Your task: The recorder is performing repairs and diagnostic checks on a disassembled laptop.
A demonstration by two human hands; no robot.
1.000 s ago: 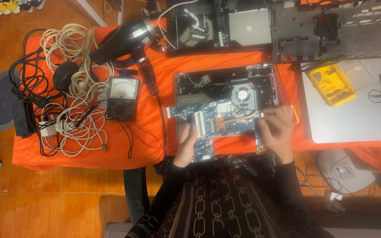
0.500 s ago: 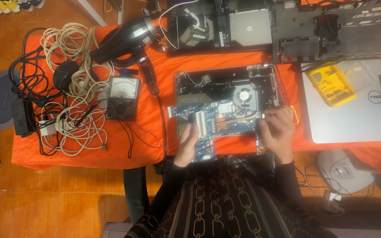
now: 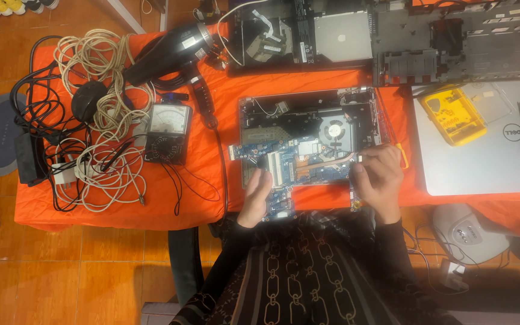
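— Labels first: what do you see from your end?

— I see a small pale sticker on the black hair dryer point(image 3: 173, 51) at the upper left, and a yellow plastic case point(image 3: 454, 114) lying on the silver closed laptop point(image 3: 482, 150) at the right.

— And the work itself?

— An opened laptop base point(image 3: 311, 141), blue circuit board, round grey fan, copper pipe, sits mid-desk on the orange cloth point(image 3: 200, 180). My left hand point(image 3: 257, 195) rests loosely curled on the board's near edge, gripping nothing. My right hand point(image 3: 380, 180) is curled at the base's right edge; I cannot tell whether it pinches anything.

— Clutter?

— Tangled white cables point(image 3: 100, 162) and a dial-faced meter point(image 3: 168, 133) lie left, well apart.
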